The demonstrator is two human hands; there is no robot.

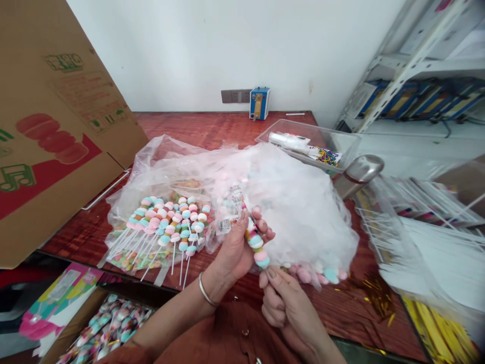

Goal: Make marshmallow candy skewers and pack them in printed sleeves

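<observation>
My left hand (238,252) is closed around a marshmallow skewer (259,248) of pink, white, blue and yellow pieces. Clear printed film shows at its upper end. Just below the lowest marshmallow, my right hand (282,298) pinches with thumb and forefinger; the stick is mostly hidden there. To the left, several finished-looking marshmallow skewers (166,222) lie in a pile with white sticks toward me, on a clear bag of coloured gummy candies (142,260). Beside my hands, a large translucent bag (299,207) has loose pink, white and blue marshmallows (308,273) at its front edge.
A big cardboard box (60,126) stands at left; an open box of wrapped skewers (109,323) sits below the table edge. Behind are a clear plastic tray (303,156) and a small blue device (259,103). A steel flask (358,174) and bundled white sticks (428,253) are at right.
</observation>
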